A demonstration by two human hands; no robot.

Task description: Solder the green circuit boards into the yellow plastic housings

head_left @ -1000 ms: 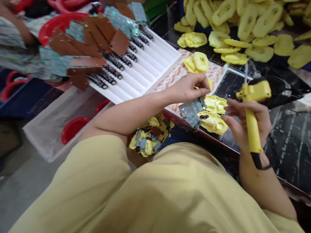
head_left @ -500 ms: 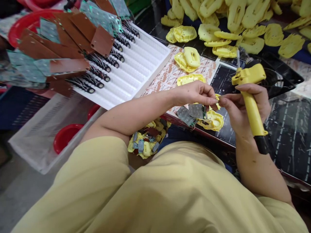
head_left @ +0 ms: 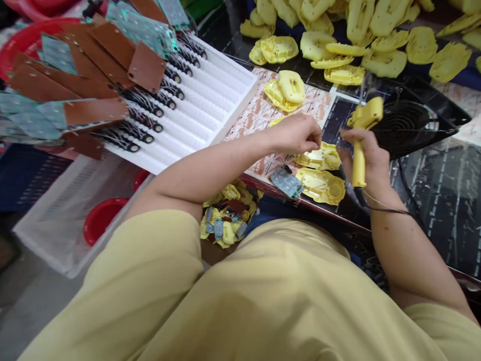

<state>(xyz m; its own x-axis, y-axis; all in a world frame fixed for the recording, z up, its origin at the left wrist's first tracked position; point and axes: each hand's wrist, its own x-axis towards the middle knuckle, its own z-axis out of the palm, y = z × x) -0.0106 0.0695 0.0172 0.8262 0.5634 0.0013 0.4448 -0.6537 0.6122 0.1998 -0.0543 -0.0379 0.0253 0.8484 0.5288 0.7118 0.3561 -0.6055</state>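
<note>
Over a yellow plastic shell half (head_left: pixel 323 156), my left hand (head_left: pixel 302 134) is closed with its fingers pinched. Whatever lies between those fingertips, if anything, is hidden. My right hand (head_left: pixel 370 153) wraps round the handle of a yellow pistol-shaped tool (head_left: pixel 366 115) with a black cord. The tool stands nearly upright, and its tip is blurred. Nearer my body lies another open shell half (head_left: pixel 322 186), its inside facing up. A grey-green circuit board (head_left: pixel 286 181) rests at its left, by the table edge.
At the left, a white ribbed tray (head_left: pixel 221 95) carries wired black parts and brown and green boards (head_left: pixel 112 45). A black fan (head_left: pixel 408 118) stands right of the tool. Yellow shells (head_left: pixel 361 22) are heaped at the back. A bin of parts (head_left: pixel 225 220) sits below the table edge.
My hands have drawn apart, the left upward and leftward. The right hand has turned the tool more upright and shifted left. The shell halves and fan show more.
</note>
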